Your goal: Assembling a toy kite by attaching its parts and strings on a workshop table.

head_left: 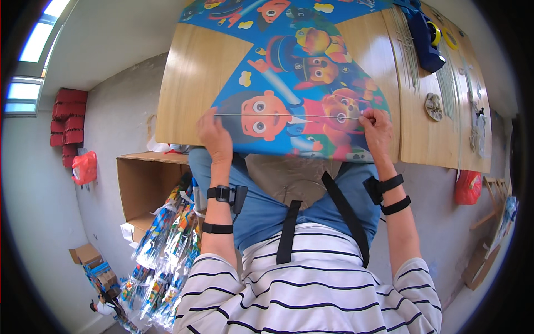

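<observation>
The kite [295, 83], a blue sheet printed with cartoon figures, runs off the top edge of the frame, so its far end cannot be seen; its near edge hangs over the front of the wooden tabletop [189, 83] and hides part of the person's lap. A thin pale rod [289, 116] lies straight across the kite just above centre frame, and both hands sit at its ends. The left hand [214, 133], left of centre, is curled with its fingers folded down over the kite's left edge, pinching the rod's left tip; the fingertips themselves are tucked out of sight, so the exact pinch is hard to make out. The right hand [377, 129], right of centre, is likewise closed on the rod's right tip at the kite's right edge, knuckles toward the camera. The kite thus lies between the two hands and stretches away from them toward the top of the frame.

At the upper right, a bundle of thin sticks [409, 50], a dark blue tool [425, 39] and yellow tape rolls [442, 34] lie on the tabletop (small and bent by the lens, so details are unclear). At the lower left, an open cardboard box [146, 186] stands beside a heap of wrapped kites [164, 261], partly cut by the dark rim
</observation>
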Tool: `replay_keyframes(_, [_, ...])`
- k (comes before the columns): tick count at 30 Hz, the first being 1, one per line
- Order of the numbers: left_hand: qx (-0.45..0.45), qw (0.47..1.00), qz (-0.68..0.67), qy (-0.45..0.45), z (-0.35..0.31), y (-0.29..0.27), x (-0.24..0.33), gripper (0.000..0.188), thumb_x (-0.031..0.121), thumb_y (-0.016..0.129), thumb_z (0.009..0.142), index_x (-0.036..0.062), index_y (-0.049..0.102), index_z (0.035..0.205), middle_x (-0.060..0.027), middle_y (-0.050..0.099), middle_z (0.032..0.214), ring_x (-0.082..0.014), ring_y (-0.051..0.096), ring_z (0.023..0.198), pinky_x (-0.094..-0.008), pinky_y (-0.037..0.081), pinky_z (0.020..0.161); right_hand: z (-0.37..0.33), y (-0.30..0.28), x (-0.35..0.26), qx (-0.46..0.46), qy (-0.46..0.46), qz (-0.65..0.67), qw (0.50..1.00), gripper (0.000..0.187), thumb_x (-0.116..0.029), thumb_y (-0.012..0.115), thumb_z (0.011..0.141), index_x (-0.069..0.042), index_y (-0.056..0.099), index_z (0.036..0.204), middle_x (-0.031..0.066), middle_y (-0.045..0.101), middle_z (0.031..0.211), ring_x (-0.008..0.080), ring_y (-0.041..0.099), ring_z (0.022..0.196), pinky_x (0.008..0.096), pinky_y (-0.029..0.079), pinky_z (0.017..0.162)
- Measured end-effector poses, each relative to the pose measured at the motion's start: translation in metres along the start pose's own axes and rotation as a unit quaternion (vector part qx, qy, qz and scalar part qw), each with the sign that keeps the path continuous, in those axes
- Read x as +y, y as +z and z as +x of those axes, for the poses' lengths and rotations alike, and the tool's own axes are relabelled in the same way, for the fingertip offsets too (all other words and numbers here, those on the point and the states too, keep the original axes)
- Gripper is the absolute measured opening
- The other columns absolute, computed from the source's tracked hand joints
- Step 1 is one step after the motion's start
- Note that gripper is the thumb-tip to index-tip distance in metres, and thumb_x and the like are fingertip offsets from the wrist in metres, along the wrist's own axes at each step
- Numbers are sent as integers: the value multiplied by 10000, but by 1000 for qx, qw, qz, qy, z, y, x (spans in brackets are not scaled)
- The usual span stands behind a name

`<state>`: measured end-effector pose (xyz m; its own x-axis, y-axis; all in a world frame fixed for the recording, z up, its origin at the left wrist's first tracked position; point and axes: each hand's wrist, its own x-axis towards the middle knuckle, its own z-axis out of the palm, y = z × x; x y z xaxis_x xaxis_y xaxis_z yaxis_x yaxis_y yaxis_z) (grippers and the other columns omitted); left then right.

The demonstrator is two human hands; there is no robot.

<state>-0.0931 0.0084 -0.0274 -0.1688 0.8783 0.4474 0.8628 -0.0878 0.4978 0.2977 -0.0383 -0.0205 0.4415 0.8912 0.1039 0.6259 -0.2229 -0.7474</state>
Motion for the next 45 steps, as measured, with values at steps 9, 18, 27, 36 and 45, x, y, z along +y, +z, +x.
replay_keyframes(9, [43,994,-29,-96,-5,-9,-27,355,-47,560,836,20,634,1177,-152,646,1141,-332,553,1093,-427,427,964,0,-2,-2,-5,-2,-18,1000,107,-105,742,743,-59,670,808,45,566,762,182,565,691,331,456,652])
replay_keyframes(18, [36,994,-44,-97,-10,-7,-26,374,-51,559,835,37,631,1191,-102,663,1145,-304,535,1120,-413,401,990,1,-5,-8,-14,-4,-37,999,101,-109,737,754,-57,675,816,49,572,777,186,574,697,333,461,662])
replay_keyframes(27, [28,997,-14,-71,-14,-1,-39,380,-48,558,819,39,638,1181,-118,664,1137,-323,567,1083,-420,415,961,-3,-5,-2,2,-10,-20,1000,104,-113,719,772,-56,680,850,85,598,812,218,599,729,348,480,681])
replay_keyframes(36, [20,995,-43,-83,-9,-6,-29,361,-30,558,848,31,638,1195,-115,660,1177,-303,569,1113,-400,416,991,2,-5,6,21,2,13,1000,70,-93,693,796,-43,648,817,98,579,790,239,584,720,353,461,662])
replay_keyframes(45, [42,996,-36,-68,-12,-9,-41,353,-31,531,844,-2,634,1180,-154,653,1176,-325,584,1110,-409,430,988,3,3,11,24,-35,12,999,82,-94,703,792,-36,652,820,111,579,784,253,578,710,369,458,654])
